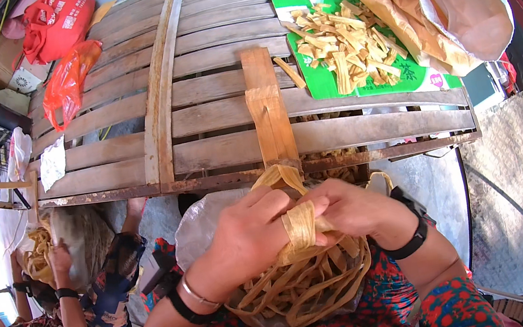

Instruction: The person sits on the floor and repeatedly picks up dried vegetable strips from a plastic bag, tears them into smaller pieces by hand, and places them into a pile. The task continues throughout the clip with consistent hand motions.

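Partner: Starting with the head view, what do you have from out there?

Operator: It's my only feed. The left hand (253, 222) is between 6 and 7 o'clock, the right hand (352, 207) near 4. The tan strip (300, 225) lies folded between them, around 5, below the near edge of the counter (239, 148).

Partner: And the fingers?

Operator: I see the left ones curled around the strip. The right ones look pressed together on it, thumb close to the fold, though I can't make out every tip.

Partner: What worries you?

Operator: Slack, mainly. If either grip eases, I'd expect the fold to spring open. A loop stands by the near end of the wooden block (271, 125), just past 12; I can't tell if they touch, but a rough edge there could snag it.

Partner: Below?

Operator: The heap of strips (307, 285), low toward 6, sits on clear plastic (199, 220) in the lap. Pulling one tangled strand could drag others off.

Partner: And the far side?

Operator: Cut pieces (349, 49) lie on a green sheet (318, 84) at about 1:30. One stray piece (289, 72) rests on the slats beside it; a knock could drop it through a gap.
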Action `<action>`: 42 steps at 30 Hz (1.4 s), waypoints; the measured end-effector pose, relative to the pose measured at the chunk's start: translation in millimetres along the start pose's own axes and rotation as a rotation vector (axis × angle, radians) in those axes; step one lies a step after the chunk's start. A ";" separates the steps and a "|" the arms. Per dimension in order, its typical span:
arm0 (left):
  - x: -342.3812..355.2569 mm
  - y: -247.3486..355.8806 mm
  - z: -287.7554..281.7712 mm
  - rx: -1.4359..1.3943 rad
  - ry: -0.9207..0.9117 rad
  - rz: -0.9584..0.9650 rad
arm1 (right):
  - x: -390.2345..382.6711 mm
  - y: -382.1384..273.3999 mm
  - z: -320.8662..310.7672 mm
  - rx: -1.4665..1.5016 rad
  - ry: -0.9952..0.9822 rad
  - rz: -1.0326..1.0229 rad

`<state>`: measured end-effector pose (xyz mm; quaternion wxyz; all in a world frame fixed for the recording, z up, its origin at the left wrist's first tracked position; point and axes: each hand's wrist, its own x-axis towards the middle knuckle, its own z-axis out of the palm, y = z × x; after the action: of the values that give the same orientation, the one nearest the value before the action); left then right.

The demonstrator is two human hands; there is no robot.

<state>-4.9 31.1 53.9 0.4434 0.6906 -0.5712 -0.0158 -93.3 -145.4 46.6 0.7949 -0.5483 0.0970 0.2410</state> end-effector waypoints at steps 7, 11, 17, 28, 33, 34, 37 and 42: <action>-4.2 -7.8 10.1 0.184 0.242 -0.096 | 15.9 11.5 6.4 0.361 0.353 -0.127; -2.3 -12.8 0.7 -0.064 0.032 -0.400 | 13.3 9.9 4.4 -0.199 0.375 -0.569; -10.1 -20.7 -2.3 -0.122 -0.269 -0.340 | 8.8 20.6 0.4 -0.619 0.308 -0.393; -0.2 -10.6 -8.1 -0.608 0.181 -0.443 | 8.4 11.7 0.2 -0.155 0.138 0.003; -1.7 -5.0 -24.7 -1.005 0.387 -0.508 | -1.8 10.2 -0.6 0.237 -0.155 0.010; -2.3 -7.0 -24.9 -0.881 0.406 -0.550 | -1.0 10.6 -2.2 0.292 -0.161 0.000; -2.1 -15.1 -19.4 -0.640 0.396 -0.605 | 3.5 9.5 -7.8 0.307 -0.079 0.027; -1.6 -19.3 -9.3 -1.100 0.132 -0.868 | 8.5 3.4 -4.5 0.092 0.094 0.125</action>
<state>14.4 37.0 46.6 0.7157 0.5310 -0.1251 -0.4361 -87.1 -146.2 38.5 0.7974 -0.5147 0.1792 0.2593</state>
